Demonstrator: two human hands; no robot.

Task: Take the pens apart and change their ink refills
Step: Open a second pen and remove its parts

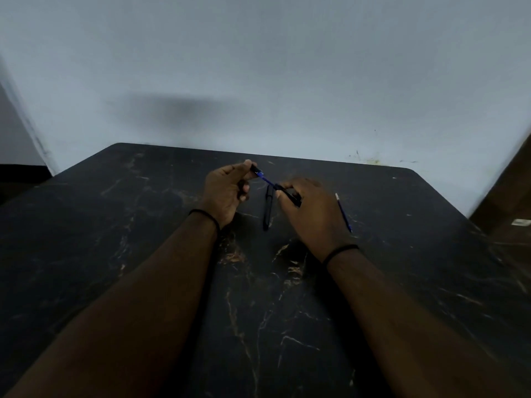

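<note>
Above the black marble table, both hands hold a black pen pulled into two parts. My left hand pinches the short front piece. My right hand grips the black barrel. A blue refill spans the gap between the two parts. A second black pen lies on the table between my hands. A loose blue refill lies just right of my right hand.
A pale wall rises right behind the table's far edge. A brown piece of furniture stands at the right edge. The table's near half is bare dark marble under my forearms.
</note>
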